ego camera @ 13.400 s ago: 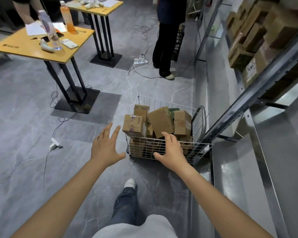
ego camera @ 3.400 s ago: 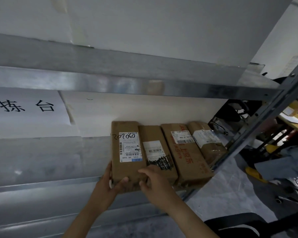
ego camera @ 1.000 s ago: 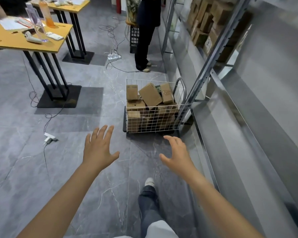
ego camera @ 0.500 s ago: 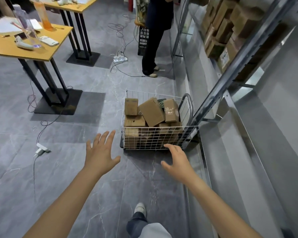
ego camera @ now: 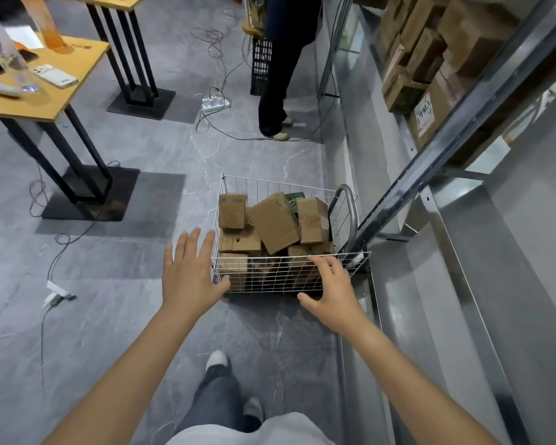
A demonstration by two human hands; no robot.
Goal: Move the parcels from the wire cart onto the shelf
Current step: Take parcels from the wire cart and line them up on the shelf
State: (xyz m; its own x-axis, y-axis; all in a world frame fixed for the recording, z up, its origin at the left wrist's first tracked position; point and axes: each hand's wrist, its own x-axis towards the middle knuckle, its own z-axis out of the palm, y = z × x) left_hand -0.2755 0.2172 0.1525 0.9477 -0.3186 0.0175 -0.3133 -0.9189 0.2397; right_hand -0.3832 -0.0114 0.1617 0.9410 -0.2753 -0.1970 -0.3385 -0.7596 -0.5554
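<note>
Head view: a moment ago our hands were short of the wire cart (ego camera: 280, 274); now we have stepped closer and they reach it at 12 o'clock. Our left hand (ego camera: 190, 274) is spread by the near left corner. Our right hand (ego camera: 333, 293) is spread, fingers bent, at the front rim (touching or not, we cannot tell). Both hold nothing, so we think a new pick-up comes next. The parcels (ego camera: 272, 221) lie piled in the cart. The shelf (ego camera: 408, 300) is at 3 o'clock.
</note>
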